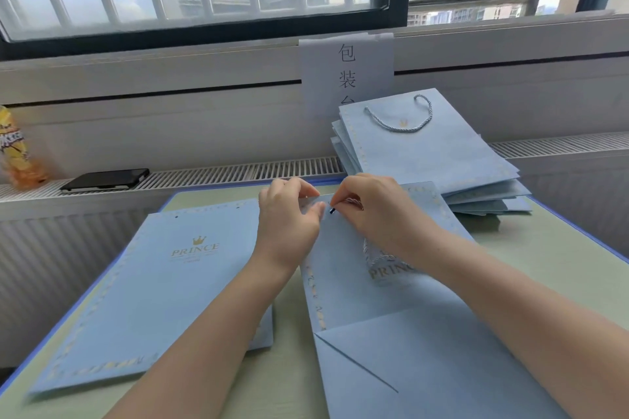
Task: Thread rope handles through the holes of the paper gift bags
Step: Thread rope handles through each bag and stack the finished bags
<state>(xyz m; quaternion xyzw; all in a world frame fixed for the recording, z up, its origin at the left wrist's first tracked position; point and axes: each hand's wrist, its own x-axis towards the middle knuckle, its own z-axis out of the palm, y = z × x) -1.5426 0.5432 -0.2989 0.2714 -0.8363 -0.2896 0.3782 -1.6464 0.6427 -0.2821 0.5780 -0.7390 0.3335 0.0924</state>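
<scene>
A flat light-blue paper gift bag lies in front of me on the table. My left hand pinches its top edge. My right hand pinches a pale twisted rope handle, whose dark tip points at the bag's top edge between my hands. More of that rope lies looped on the bag, under my right forearm. The hole itself is hidden by my fingers. Another flat blue bag, with two open holes at its top and no rope, lies to the left.
A stack of blue bags leans at the back right, the top one with a rope handle fitted. A black phone and a yellow snack packet sit on the radiator ledge at left. A paper sign hangs below the window.
</scene>
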